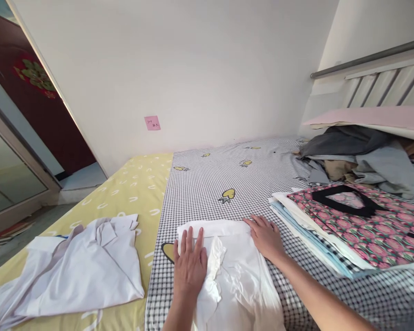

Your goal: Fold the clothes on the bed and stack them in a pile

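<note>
A white garment [241,276] with a ruffled strip lies on the checked sheet in front of me, its far edge folded into a straight band. My left hand [191,262] rests flat on its left side, fingers stretched toward the folded edge. At the upper right corner, my right hand [265,236] lies with its fingers spread over the garment's edge and the sheet. What kind of garment it is cannot be made out. Both hands touch the cloth without gripping it.
A white collared shirt [89,271] lies loosely folded on the yellow cover [138,184] at left. On the right is a stack of folded clothes topped by a pink floral garment [376,225]. Behind it sits a heap of grey clothes [352,147]. A wall [200,69] bounds the far side.
</note>
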Demonstrator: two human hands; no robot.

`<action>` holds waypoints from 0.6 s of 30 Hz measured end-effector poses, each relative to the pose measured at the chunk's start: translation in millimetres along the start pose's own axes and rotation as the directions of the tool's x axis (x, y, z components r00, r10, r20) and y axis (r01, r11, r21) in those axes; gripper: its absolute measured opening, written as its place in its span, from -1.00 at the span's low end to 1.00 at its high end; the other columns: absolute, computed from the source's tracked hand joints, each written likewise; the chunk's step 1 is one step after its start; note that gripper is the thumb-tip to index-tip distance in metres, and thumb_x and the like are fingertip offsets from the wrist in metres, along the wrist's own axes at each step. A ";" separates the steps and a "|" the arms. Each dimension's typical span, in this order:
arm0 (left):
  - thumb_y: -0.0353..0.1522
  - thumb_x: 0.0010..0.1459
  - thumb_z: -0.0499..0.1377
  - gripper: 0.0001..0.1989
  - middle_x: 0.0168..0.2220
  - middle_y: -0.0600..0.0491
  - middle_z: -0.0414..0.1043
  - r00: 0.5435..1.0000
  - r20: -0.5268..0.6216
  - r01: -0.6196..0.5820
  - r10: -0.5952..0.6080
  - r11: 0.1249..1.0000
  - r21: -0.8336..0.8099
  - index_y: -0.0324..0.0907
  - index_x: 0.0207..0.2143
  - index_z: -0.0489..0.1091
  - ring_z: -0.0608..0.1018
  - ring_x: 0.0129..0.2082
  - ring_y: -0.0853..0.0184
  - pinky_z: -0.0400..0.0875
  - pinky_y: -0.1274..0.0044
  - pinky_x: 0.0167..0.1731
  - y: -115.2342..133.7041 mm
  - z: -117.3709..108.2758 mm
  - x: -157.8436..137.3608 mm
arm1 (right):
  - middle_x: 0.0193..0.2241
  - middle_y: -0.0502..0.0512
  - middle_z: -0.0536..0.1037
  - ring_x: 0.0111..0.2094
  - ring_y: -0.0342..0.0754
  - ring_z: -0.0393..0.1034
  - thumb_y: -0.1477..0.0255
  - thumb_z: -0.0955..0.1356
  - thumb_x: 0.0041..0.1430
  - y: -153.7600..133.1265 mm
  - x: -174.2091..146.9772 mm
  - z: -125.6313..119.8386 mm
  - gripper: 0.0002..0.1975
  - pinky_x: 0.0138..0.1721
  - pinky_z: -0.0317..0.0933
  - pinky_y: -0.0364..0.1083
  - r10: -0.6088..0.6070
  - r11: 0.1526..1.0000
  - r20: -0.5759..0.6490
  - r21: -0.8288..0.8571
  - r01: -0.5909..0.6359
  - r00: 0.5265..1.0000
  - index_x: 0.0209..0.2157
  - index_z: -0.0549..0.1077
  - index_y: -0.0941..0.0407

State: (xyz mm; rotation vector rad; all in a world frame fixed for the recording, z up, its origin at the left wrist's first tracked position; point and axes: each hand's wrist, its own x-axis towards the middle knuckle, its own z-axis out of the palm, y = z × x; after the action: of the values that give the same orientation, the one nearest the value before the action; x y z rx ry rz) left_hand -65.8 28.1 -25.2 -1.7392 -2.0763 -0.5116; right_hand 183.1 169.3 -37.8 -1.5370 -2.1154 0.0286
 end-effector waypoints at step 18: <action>-0.32 0.41 -0.07 -0.50 0.36 -0.09 0.33 0.995 0.097 0.028 -0.022 0.998 -0.061 -0.06 0.33 0.31 0.32 0.38 0.06 0.15 0.02 0.35 6.8 -11.6 4.5 | 0.39 -0.03 0.29 0.42 0.28 0.05 0.19 0.24 0.43 -35.5 -70.0 -20.7 -0.55 0.32 -0.08 0.45 -0.252 0.967 0.146 0.068 0.245 0.956 0.30 0.34 -0.29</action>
State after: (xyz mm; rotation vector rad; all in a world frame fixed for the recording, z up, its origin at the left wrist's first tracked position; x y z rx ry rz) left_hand -59.1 27.2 -12.7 -1.8082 -2.1729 -0.5137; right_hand 175.9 88.5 -36.4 -1.2655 -2.3977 0.1131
